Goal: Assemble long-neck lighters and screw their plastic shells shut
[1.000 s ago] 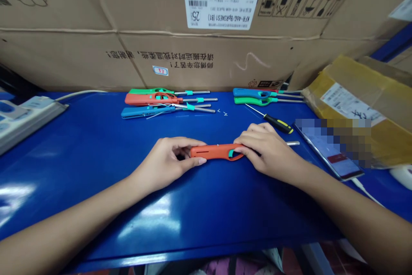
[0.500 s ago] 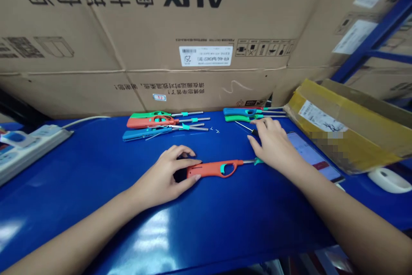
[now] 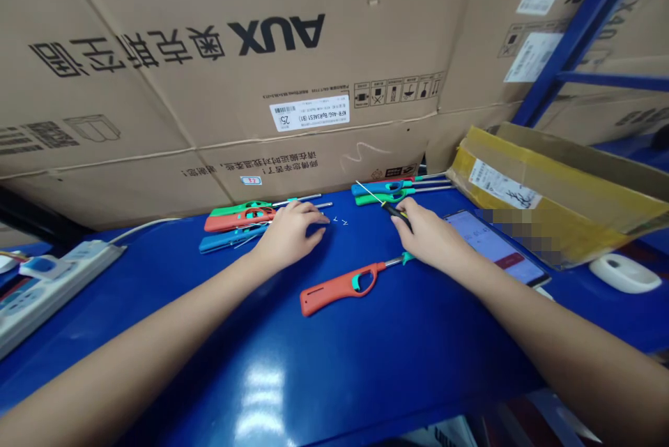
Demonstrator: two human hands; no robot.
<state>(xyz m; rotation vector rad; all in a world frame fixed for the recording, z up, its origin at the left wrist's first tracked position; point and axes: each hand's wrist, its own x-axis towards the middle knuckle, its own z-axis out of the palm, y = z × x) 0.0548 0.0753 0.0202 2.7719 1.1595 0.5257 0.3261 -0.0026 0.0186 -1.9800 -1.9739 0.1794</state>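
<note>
My right hand [image 3: 431, 234] is closed around the black-and-yellow handle of a small screwdriver [image 3: 393, 210], its thin metal shaft pointing up and to the left. An orange gas lighter [image 3: 334, 291] with a green trigger lies on the blue table in front of my hands, touched by neither. Its metal tube runs to a green tip [image 3: 410, 262] just below my right hand. My left hand [image 3: 293, 232] is over the tube ends of the left lighters, fingers bent and thumb apart. Beside its fingertips lie small white bits [image 3: 339, 221]. I see nothing in that hand.
At the back left lie green, orange [image 3: 230, 221] and blue lighters; others, blue [image 3: 379, 187] and green, lie back right. A phone [image 3: 491, 245], an open yellow-taped box [image 3: 502, 182] and a white mouse [image 3: 624, 273] are on the right. A power strip [image 3: 63, 286] stands left, cardboard behind.
My left hand has let go of the orange lighter and moved up towards the white bits. My right hand now has the screwdriver raised off the table. The view has shifted and tilted.
</note>
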